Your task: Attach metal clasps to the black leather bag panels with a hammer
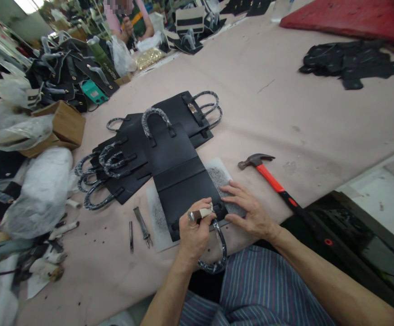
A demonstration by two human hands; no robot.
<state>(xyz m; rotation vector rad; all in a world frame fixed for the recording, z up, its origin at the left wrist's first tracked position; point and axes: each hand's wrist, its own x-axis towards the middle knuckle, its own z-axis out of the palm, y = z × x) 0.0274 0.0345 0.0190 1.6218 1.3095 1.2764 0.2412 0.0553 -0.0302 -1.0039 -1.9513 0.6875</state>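
Observation:
My left hand is closed around a short tool with a brown-and-white wrapped grip and a metal end; its lower tip is hidden. The tool stands over the near edge of a black leather bag panel, next to the base of a plastic-wrapped loop handle that hangs over the table edge. My right hand lies with fingers spread beside the panel's right edge, fingertips at or near the leather. Beneath the panel is a speckled pale board. A claw hammer with a red-and-black handle lies to the right.
More black bag pieces with wrapped handles lie behind and left. Two slim metal tools rest left of the board. A cardboard box and plastic bags crowd the left. Black straps lie far right. A person sits across the table.

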